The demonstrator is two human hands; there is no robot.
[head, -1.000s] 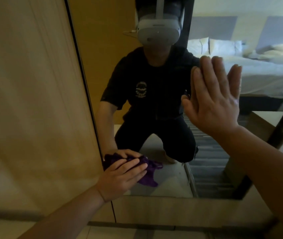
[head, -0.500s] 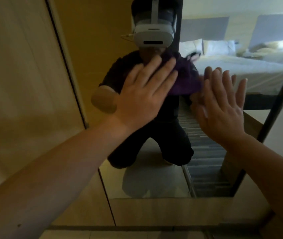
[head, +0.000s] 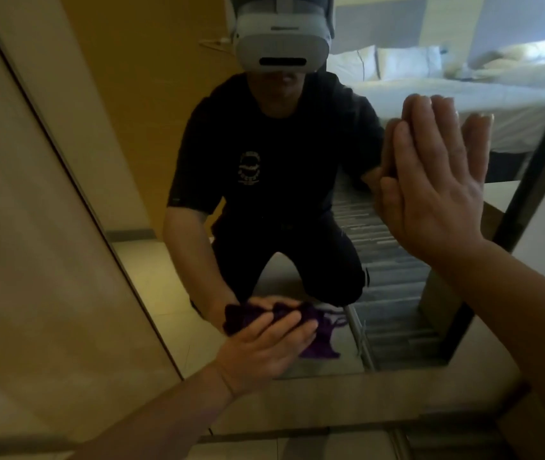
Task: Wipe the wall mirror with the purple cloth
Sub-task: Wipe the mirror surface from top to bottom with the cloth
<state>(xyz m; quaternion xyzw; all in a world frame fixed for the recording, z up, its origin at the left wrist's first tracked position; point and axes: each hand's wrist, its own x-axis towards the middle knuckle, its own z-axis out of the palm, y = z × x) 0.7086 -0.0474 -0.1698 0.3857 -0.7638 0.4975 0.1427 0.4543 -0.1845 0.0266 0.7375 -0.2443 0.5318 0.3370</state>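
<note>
The wall mirror [head: 151,280] fills the middle of the view, framed by a thin dark edge. My left hand [head: 264,346] presses the crumpled purple cloth [head: 320,340] flat against the glass near the mirror's bottom edge, fingers spread over it. Part of the cloth sticks out to the right of my fingers. My right hand [head: 437,180] lies flat on the glass at the upper right, fingers straight and together, holding nothing. The mirror reflects a kneeling person in dark clothes with a white headset.
A beige wooden panel [head: 32,260] runs along the mirror's left side. A wooden ledge [head: 364,403] sits below the mirror. The dark right frame edge [head: 530,180] slants past my right hand. A bed with white linen appears in the reflection.
My left hand swept the cloth from the bottom of the glass up to face height, then back down to the bottom. My right hand stayed flat on the glass.
</note>
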